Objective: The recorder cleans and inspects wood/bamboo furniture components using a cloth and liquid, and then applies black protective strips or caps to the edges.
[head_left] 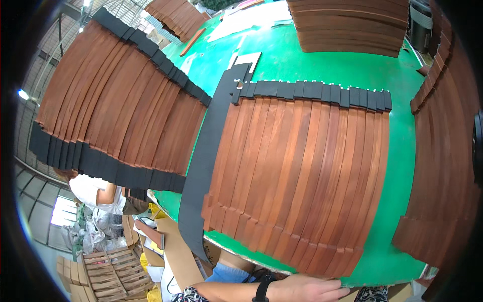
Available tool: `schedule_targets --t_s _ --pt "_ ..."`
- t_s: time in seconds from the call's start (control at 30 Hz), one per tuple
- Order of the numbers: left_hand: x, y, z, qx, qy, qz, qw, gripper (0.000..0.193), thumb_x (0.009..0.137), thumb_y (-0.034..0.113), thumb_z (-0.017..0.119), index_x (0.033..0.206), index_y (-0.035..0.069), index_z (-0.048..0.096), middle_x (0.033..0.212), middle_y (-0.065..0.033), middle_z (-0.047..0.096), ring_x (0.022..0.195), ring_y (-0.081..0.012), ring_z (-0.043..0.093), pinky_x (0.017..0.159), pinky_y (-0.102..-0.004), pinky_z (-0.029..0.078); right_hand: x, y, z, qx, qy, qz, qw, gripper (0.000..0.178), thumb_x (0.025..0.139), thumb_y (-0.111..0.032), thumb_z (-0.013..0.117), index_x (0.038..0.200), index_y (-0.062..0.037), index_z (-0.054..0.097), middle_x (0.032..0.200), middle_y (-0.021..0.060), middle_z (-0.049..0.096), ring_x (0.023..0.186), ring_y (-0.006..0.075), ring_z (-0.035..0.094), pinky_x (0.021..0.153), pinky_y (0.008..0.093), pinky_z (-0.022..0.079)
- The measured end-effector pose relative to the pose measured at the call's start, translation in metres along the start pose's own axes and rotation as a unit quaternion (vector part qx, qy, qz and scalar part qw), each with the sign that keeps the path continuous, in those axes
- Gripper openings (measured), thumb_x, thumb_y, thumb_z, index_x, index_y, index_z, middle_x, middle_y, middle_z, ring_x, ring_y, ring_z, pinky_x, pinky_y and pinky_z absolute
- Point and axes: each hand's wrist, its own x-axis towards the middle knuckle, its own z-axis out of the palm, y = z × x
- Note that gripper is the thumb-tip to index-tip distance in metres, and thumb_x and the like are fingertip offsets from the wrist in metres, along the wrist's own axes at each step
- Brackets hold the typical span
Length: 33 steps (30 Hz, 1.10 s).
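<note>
My left hand [307, 288] lies flat at the near edge of the green table [307, 63], fingers stretched toward the right, with a black wristband [261, 290] on the wrist. It holds nothing and sits just below the lower ends of a fanned row of brown strips [302, 171]. Those strips overlap side by side and carry black end pieces [312, 90] along their far edge. A long black strip [204, 156] runs down the row's left side. My right hand is out of view.
Another fan of brown strips with black ends [121, 95] hangs over the table's left, more strips [443, 151] line the right, and a tall stack [352, 25] stands at the back. A person in a white top [93, 191] works below left, near cardboard [176, 251] and wooden pallets [115, 272].
</note>
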Motion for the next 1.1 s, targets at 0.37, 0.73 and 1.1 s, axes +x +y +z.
schedule_targets --t_s 0.37,0.73,1.1 --pt "-0.042 -0.024 0.027 -0.142 -0.022 0.003 0.99 0.039 0.099 0.016 0.045 0.138 0.011 0.048 0.131 -0.0076 0.054 0.11 -0.0221 0.061 0.089 -0.0291 0.051 0.013 0.001 0.01 0.035 -0.004 0.025 0.999 0.034 0.095 -0.025 0.052 0.118 -0.0004 0.058 0.112 0.0187 0.065 0.098 0.0311 0.065 0.083 0.0434 0.054" --pt "-0.004 0.006 0.007 -0.013 -0.028 -0.026 0.999 0.028 0.087 0.024 0.062 0.114 0.014 0.061 0.099 -0.005 0.06 0.087 -0.0214 0.063 0.066 -0.0309 0.054 0.0 0.008 0.001 0.122 -0.004 0.043 0.992 0.033 0.096 -0.024 0.051 0.118 -0.0002 0.059 0.112 0.0179 0.066 0.099 0.0295 0.065 0.084 0.0423 0.054" --pt "0.002 -0.01 0.001 0.041 0.083 0.023 0.995 0.021 0.072 0.009 0.073 0.092 0.008 0.066 0.08 -0.0088 0.062 0.068 -0.0269 0.061 0.06 -0.0362 0.05 -0.072 -0.043 -0.074 0.653 -0.043 0.107 0.749 0.032 0.097 -0.023 0.049 0.118 -0.0001 0.059 0.113 0.0172 0.066 0.099 0.0278 0.065 0.085 0.0411 0.054"
